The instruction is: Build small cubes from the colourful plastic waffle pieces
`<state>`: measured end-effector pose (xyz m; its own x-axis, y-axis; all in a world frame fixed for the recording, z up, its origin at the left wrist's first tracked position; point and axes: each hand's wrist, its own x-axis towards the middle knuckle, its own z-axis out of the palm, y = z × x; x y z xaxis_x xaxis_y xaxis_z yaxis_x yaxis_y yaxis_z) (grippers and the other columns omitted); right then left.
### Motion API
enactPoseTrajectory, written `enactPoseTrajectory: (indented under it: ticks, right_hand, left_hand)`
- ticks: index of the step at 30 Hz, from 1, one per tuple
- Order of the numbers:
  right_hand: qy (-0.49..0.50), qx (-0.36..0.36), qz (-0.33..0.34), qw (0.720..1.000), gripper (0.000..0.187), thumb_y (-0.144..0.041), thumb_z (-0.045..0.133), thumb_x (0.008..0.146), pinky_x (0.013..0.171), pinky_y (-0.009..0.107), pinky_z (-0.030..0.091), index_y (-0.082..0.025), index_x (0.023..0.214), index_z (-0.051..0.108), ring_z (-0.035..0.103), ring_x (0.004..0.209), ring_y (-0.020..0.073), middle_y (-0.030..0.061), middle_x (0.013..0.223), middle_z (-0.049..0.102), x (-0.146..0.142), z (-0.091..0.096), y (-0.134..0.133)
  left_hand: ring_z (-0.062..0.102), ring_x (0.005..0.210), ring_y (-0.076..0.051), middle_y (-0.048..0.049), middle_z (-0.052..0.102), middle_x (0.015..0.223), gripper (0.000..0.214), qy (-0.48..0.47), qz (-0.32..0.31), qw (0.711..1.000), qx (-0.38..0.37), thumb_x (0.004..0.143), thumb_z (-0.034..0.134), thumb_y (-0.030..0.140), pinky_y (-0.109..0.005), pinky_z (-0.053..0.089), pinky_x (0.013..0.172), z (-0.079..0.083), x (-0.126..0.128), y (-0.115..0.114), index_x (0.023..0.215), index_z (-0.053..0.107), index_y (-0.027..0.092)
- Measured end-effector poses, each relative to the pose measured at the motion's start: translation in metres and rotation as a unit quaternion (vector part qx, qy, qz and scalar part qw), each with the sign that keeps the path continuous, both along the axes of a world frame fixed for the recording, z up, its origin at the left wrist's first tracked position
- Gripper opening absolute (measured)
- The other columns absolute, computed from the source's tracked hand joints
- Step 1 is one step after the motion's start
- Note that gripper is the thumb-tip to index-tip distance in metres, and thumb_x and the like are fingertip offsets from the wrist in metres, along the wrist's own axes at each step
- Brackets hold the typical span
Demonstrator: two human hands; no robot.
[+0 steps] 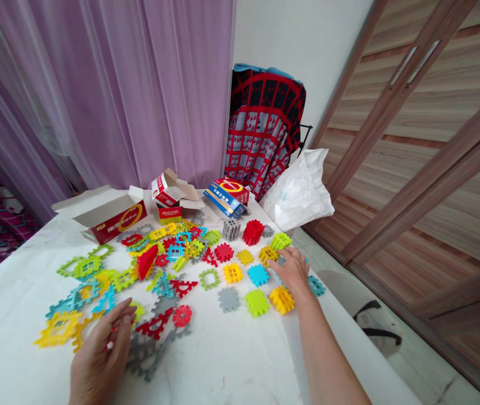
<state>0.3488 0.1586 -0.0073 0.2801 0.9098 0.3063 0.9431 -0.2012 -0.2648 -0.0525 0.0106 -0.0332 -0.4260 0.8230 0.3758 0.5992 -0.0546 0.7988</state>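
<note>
On the table [227,360], at right, the yellow stack [267,254] lies broad face upward, its long axis unclear. Beside it, the right hand [293,271] points forward-left, palm down; its grasp I cannot tell. The left hand [104,350] is half curled, its grasp also unclear.

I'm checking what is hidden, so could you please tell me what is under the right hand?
A grey piece partly shows beside the right hand; anything beneath the palm is covered, so I cannot tell.
</note>
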Motion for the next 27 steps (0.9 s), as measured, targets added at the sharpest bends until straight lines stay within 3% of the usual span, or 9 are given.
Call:
enactPoseTrajectory:
  ticks: [17,21,27]
  right_hand:
    - [-0.012,-0.002,0.008,1.0,0.04,-0.039,0.065,0.08,0.092,0.041,0.039,-0.023,0.117,0.068,0.05,0.116,0.0294,0.0108,0.131,0.056,0.001,0.007,-0.002]
    - [0.003,0.001,0.004,1.0,0.027,-0.023,0.057,0.084,0.088,0.038,0.04,-0.027,0.105,0.073,0.054,0.11,0.0259,0.0075,0.123,0.062,0.004,0.018,-0.007]
    - [-0.027,-0.005,-0.002,1.0,0.036,-0.006,0.049,0.08,0.084,0.038,0.039,-0.026,0.084,0.078,0.055,0.102,0.0253,0.0066,0.11,0.068,0.005,0.028,-0.013]
  left_hand:
    - [0.071,0.074,-0.018,-0.0038,0.076,0.093,0.038,0.003,0.007,1.0,0.006,0.084,0.055,0.05,-0.023,0.057,0.054,0.001,0.0,0.0,0.112,0.065,0.027]
    - [0.071,0.077,-0.018,-0.0038,0.076,0.094,0.035,0.013,-0.013,1.0,0.006,0.084,0.055,0.048,-0.023,0.059,0.059,0.001,-0.002,0.001,0.111,0.065,0.027]
    - [0.07,0.079,-0.018,-0.0051,0.074,0.096,0.037,0.003,-0.009,1.0,0.004,0.086,0.055,0.046,-0.024,0.059,0.061,-0.002,-0.003,0.0,0.116,0.063,0.026]
